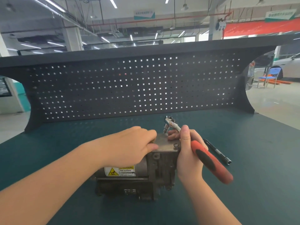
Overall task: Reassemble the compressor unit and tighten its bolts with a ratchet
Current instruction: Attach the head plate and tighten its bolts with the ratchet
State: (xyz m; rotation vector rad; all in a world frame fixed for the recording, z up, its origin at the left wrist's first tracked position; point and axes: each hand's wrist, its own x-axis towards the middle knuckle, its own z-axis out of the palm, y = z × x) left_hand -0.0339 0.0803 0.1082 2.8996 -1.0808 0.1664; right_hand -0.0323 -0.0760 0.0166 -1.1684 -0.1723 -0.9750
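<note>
The grey metal compressor unit (pixel 155 169) lies on the green bench in front of me, with a yellow hot-surface warning label on its side. A flat metal cover plate (pixel 164 143) sits on its top, with a bolt head (pixel 175 145) showing at the near right corner. My left hand (pixel 133 143) grips the left side of the top, thumb on the plate's edge. My right hand (pixel 186 153) holds the ratchet (pixel 211 161) by its red and black handle near the shaft. The chrome head and socket (pixel 168 125) stand on the plate's far right corner.
A black extension bar (pixel 217 151) lies on the bench (pixel 243 143) just right of the ratchet handle. A dark perforated back panel (pixel 129 88) closes the far edge of the bench. A blue chair (pixel 269 77) stands on the workshop floor far right.
</note>
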